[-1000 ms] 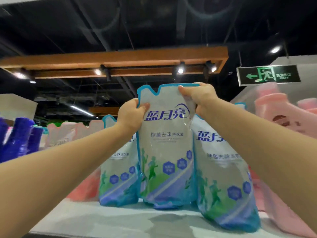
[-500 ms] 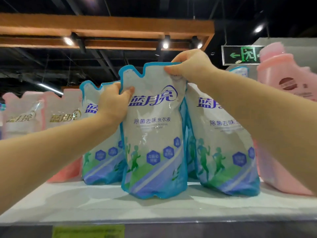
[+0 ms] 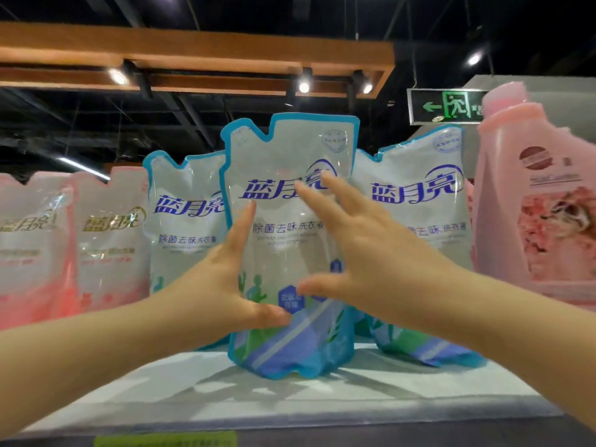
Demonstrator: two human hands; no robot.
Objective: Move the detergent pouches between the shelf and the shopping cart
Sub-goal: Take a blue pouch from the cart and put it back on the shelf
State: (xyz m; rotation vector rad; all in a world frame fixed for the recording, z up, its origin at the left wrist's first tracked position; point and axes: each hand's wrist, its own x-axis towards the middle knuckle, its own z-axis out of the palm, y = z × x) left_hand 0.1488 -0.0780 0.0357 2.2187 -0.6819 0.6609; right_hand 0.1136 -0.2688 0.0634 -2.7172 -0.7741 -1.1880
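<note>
A blue-edged detergent pouch stands upright on the white shelf, in front of two matching pouches, one to its left and one to its right. My left hand is spread open just in front of the middle pouch's lower left side. My right hand is spread open before its right half, fingers apart. Neither hand grips the pouch; whether the fingertips touch it I cannot tell. The shopping cart is out of view.
Pink detergent pouches stand at the left of the shelf. A large pink bottle stands at the right. A green label sits on the shelf's front edge. Overhead are a wooden beam with spotlights and an exit sign.
Both hands have let go of the middle pouch's top corners and dropped lower, fingers now spread. The pouch stands on the shelf by itself.
</note>
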